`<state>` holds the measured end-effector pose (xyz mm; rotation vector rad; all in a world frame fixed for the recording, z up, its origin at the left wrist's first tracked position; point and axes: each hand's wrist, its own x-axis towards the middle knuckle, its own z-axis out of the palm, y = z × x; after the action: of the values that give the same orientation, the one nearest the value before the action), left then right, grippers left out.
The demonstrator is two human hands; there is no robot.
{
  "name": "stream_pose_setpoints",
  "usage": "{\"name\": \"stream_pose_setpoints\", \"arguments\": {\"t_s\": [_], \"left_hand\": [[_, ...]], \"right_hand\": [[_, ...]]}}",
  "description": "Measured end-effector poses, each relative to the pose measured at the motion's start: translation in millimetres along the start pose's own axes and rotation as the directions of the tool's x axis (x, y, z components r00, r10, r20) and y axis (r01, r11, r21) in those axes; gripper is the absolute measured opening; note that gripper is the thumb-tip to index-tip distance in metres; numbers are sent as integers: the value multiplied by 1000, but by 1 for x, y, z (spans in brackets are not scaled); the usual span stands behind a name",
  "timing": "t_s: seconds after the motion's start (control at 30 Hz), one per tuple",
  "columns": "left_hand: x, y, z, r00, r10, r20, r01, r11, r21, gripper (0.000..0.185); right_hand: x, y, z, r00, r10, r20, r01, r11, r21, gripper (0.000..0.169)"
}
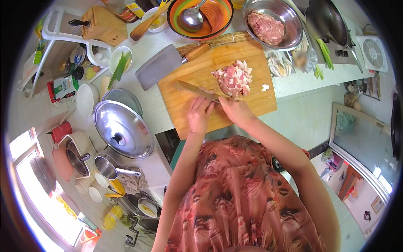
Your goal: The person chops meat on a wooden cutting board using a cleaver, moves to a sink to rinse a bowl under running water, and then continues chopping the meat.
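My right hand (236,110) is closed around the handle end of a kitchen knife (195,89), whose blade points up and left over a wooden cutting board (263,104). Close beside it, the fingertips of my left hand (200,113) touch or nearly touch the near side of the blade; whether they pinch anything under them is hidden. A pile of chopped raw meat (234,78) lies on the board just beyond my right hand, with a small pale scrap (265,87) to its right. A wide cleaver (162,66) rests flat, its wooden handle over the board's far left edge.
Behind the board stand a striped bowl (217,19) with a ladle and a steel bowl (291,30) of ground meat. A wooden spatula (148,25), a small bowl with green onion (127,52) and a large pan lid (126,129) are at left. Plastic bags (279,64) lie at right.
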<state>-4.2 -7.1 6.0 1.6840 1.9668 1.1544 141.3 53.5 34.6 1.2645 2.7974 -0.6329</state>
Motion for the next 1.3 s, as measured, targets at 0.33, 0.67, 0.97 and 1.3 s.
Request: {"name": "stream_pose_setpoints", "arguments": {"t_s": [0.33, 0.67, 0.97, 1.3], "left_hand": [[-5, -6, 0, 1000, 24, -2, -24, 998, 66, 24], [-3, -6, -5, 999, -15, 42, 13, 999, 42, 19], [-4, 2, -8, 998, 48, 52, -51, 996, 70, 25], [7, 11, -7, 999, 32, 4, -32, 999, 40, 33]], "right_hand": [[-60, -3, -55, 994, 38, 104, -38, 999, -8, 13], [-44, -14, -40, 987, 74, 144, -62, 994, -85, 20], [4, -4, 1, 1000, 25, 11, -26, 999, 45, 12], [-24, 26, -51, 805, 574, 148, -473, 472, 744, 16]]}}
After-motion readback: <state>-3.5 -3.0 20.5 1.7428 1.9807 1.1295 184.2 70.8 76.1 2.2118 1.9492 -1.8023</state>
